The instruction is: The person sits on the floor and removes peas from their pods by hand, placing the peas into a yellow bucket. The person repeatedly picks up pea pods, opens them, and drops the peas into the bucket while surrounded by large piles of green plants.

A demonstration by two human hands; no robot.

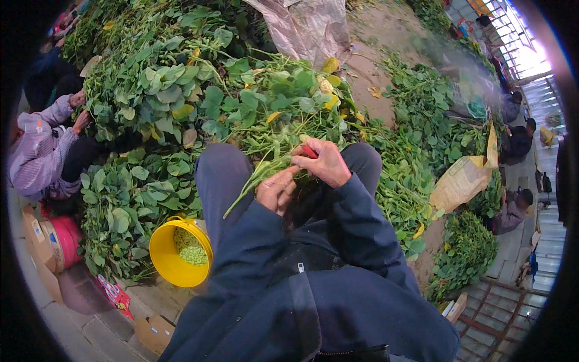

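Observation:
My left hand (277, 188) grips a cut green bean plant stalk (253, 181), whose bare stem end points down to the left over my thigh. Close against it, my right hand (325, 163) pinches at the pods, with a small red object (310, 151) in its fingers; I cannot tell exactly what that is. The fingertips of both hands nearly meet above my lap. Leafy bean plants with pods (276, 113) are heaped just beyond my knees. Beside my left thigh stands a yellow bucket (158, 253), tilted in view, with shelled green beans (193, 254) inside.
A person in a light knitted sleeve (40, 149) handles plants at the left. A pink bucket (65, 242) and cardboard (154, 334) lie lower left. A woven sack (461, 183) rests on the right-hand heap. Several other people sit farther right. A plastic sheet (312, 31) lies ahead.

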